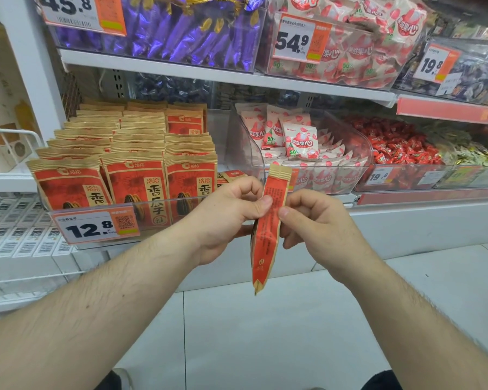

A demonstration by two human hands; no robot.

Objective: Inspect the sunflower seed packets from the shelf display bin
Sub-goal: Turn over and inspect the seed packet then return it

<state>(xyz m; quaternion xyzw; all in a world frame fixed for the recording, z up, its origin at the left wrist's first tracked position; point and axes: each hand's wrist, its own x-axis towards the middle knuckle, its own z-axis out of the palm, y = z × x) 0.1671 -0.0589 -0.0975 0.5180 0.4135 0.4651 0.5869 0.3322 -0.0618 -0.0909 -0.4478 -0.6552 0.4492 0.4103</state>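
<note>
**A:** What do the hands hold?

**B:** One sunflower seed packet [268, 229], red and kraft-brown, held upright and turned nearly edge-on to the camera, in front of the shelf and above the pale floor [265, 333]. The left hand [226, 218] pinches its left edge, thumb on the printed face. The right hand [319, 220] pinches the right edge at about the same height. Both grips are clamped on the packet.

**A:** Where did it come from?

**B:** Most likely the clear display bin [102, 205] to the left, on the lower shelf. Rows of matching packets [135, 181] stand upright in it, behind a price tag [96, 228] reading 12.8. A few more lie flat just right of the bin, behind the left hand.

**A:** How far along is the inspection?

**B:** I judge it mid-way on this one packet: it is out of the bin and its small-print side faces the viewer. The many packets in the bin look untouched, so most of the checking, and returning this one, seems left to do.

**A:** Anything else nearby?

**B:** Bins of pink-and-white snack bags [299, 142] and red wrapped sweets [392, 144] to the right.
</note>
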